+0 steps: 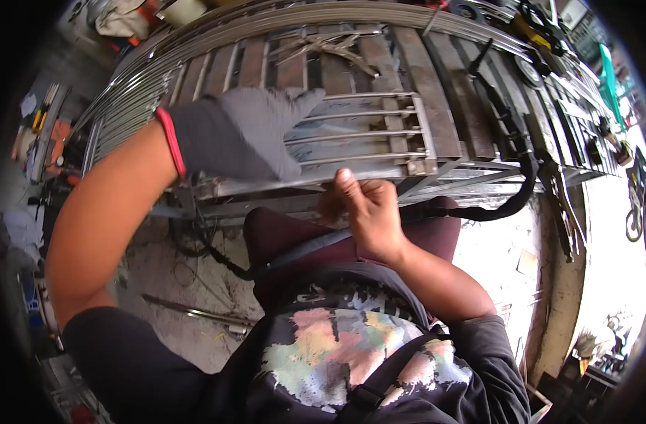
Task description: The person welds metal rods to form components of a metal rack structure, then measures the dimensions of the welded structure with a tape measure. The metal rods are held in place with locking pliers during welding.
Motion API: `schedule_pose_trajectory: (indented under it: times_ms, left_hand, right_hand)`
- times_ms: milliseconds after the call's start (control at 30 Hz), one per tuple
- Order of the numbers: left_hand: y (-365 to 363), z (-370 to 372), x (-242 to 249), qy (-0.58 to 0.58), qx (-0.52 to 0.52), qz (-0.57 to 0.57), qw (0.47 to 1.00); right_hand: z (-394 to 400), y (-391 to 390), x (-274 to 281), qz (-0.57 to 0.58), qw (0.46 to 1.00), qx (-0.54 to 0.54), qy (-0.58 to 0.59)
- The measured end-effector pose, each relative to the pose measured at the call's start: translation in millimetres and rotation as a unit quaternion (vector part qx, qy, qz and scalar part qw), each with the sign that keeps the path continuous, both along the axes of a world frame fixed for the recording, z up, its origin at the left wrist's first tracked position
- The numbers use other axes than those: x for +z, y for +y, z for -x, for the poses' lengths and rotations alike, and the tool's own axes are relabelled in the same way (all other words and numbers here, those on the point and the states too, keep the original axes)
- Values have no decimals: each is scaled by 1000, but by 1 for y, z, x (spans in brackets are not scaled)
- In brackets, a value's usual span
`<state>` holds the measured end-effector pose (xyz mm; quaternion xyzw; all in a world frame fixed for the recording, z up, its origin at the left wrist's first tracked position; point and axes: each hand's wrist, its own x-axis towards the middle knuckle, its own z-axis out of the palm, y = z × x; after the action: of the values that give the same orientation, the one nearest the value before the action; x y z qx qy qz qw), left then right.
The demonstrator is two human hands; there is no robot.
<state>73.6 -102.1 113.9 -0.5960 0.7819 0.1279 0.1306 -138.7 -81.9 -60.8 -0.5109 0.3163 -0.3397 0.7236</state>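
Observation:
My left hand (249, 131), in a grey glove with a red cuff, is over the left part of a small metal frame with parallel rods (365, 134). Slight motion blur softens the glove; its thumb and fingers are spread apart, with no object visible between them. The frame lies flat on the slatted metal workbench (436, 106), and the glove covers its left end. Just in front of the frame's near edge is my bare right hand (372, 215), fingers curled and thumb pointing up. Whatever those fingers may hold is hidden.
Scrap metal strips (330, 49) lie at the back of the bench, and long metal bars (266, 21) run along its far side. A black cable (510, 127) crosses the bench on the right and hangs over the edge. A metal bar (196, 311) lies on the floor.

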Motion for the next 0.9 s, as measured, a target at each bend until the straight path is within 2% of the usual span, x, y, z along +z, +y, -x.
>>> schedule_pose_trajectory:
  times_ms: [67,100,133,167,200,300,367,467,533,567,600,700,733,767,800,867,900]
  left_hand:
    - [5,-24,23,109,84,-52,989]
    - [4,-52,20,107,44,18,993]
    - [2,-87,11,104,-1,89,991]
    - [10,-105,9,100,0,127,987]
    - [17,-123,6,96,1,164,982]
    - [43,-146,-2,116,140,192,965]
    - [65,-165,-17,71,31,292,953]
    - [105,-154,-25,-29,13,421,906]
    - [136,-127,-29,-155,-9,519,841]
    - [150,-103,-41,-101,46,542,833]
    - [161,-76,-57,-45,101,561,821]
    - [164,-12,-124,-25,43,545,837]
    - [159,4,-137,-60,52,524,848]
    - [151,13,-146,-146,37,499,853]
    - [143,25,-143,-79,64,401,910]
    - [137,29,-162,-126,53,489,862]
    - [136,31,-164,-123,55,484,865]
  right_hand:
    - [9,-4,10,-40,997,46,38]
    - [16,-4,26,-51,988,95,115]
    - [21,-2,38,-27,983,131,128]
    - [25,1,49,58,978,148,134]
    - [27,2,55,196,951,135,199]
    - [8,8,95,345,920,62,175]
    - [-8,0,107,399,896,31,192]
    - [-36,-22,117,563,792,-6,236]
    - [-61,-34,116,634,729,-31,256]
    - [-74,-39,115,669,693,-45,265]
    - [-85,-43,114,676,681,-37,278]
    - [-109,-60,99,702,642,-9,308]
    - [-115,-65,97,685,650,26,327]
    - [-122,-68,97,667,657,62,346]
    - [-128,-70,97,647,663,99,363]
    - [-138,-74,108,607,677,141,392]
    - [-142,-79,113,575,687,168,411]
